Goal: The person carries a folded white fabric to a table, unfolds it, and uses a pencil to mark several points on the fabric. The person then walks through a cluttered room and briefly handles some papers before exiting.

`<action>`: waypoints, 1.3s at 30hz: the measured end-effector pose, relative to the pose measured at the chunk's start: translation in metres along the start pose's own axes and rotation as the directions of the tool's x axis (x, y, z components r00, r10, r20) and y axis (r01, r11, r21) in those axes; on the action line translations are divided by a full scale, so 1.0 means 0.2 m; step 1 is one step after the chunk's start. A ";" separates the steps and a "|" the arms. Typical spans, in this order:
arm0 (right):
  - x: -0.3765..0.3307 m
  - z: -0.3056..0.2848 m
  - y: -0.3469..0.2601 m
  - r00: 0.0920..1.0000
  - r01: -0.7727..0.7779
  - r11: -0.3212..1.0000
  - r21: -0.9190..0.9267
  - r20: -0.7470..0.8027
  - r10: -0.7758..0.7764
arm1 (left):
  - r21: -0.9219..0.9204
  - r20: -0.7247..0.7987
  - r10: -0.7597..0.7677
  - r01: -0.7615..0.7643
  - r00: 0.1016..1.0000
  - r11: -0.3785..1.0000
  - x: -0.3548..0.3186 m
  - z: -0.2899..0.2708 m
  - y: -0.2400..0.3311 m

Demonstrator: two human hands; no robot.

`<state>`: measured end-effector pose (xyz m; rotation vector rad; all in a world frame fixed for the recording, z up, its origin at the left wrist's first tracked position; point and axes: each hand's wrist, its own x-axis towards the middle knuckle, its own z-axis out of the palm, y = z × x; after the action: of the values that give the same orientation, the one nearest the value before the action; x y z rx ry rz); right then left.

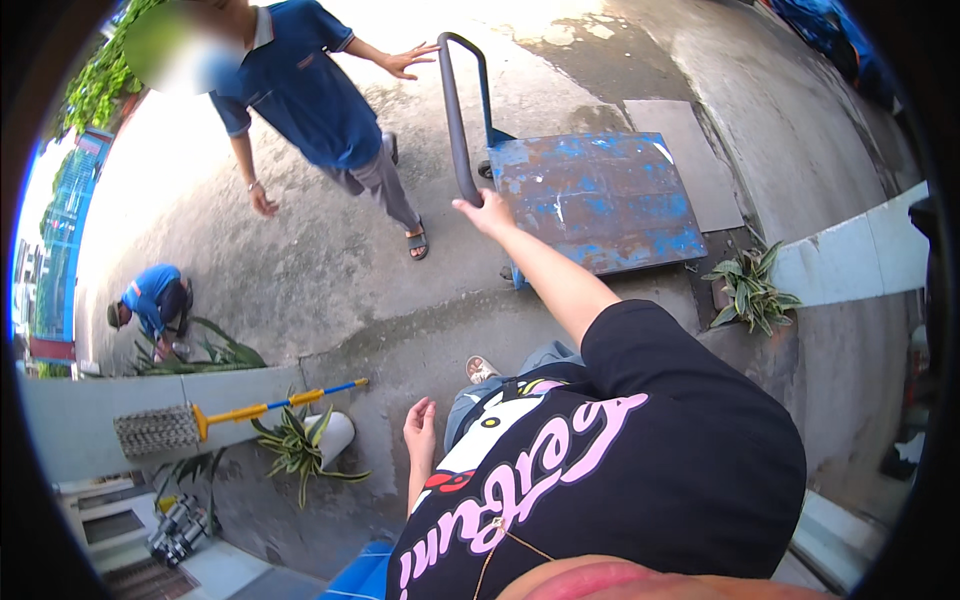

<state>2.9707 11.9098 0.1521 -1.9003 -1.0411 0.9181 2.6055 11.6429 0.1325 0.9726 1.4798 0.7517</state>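
While the right hand (487, 212) grips the dark curved metal push-handle (455, 110) of the worn blue steel platform cart (600, 200), deck stretching away beyond that handle, the left hand (420, 425) hangs loosely open, empty, well nearer the body.

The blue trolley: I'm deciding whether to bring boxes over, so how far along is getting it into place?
Done: the right hand has hold of the handle of the blue trolley, whose rusty deck is bare. In hand: that grip; another person's hand hovers near the handle top. The left hand hangs free. Left: nothing is loaded on it, and it sits on the wet concrete yard.
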 end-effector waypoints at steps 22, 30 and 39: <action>0.13 0.43 0.27 0.937 0.114 0.946 -0.302 -0.283 -0.203 | -0.182 0.909 0.329 -0.953 -0.256 -0.240 2.91 1.63 1.76; 0.13 0.56 0.01 0.830 -0.521 0.818 -0.243 -0.369 0.419 | -0.293 0.906 -0.393 -0.904 -0.157 -0.313 2.98 1.77 1.76; 0.87 0.48 -0.48 0.274 -0.633 0.744 0.215 -0.836 0.475 | -0.537 0.599 -0.573 -0.812 -0.559 0.230 2.95 1.94 1.84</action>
<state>2.9273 12.1275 0.1533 -2.4764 0.2512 0.0546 3.0451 12.3060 0.1321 2.2735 -1.0593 -0.8567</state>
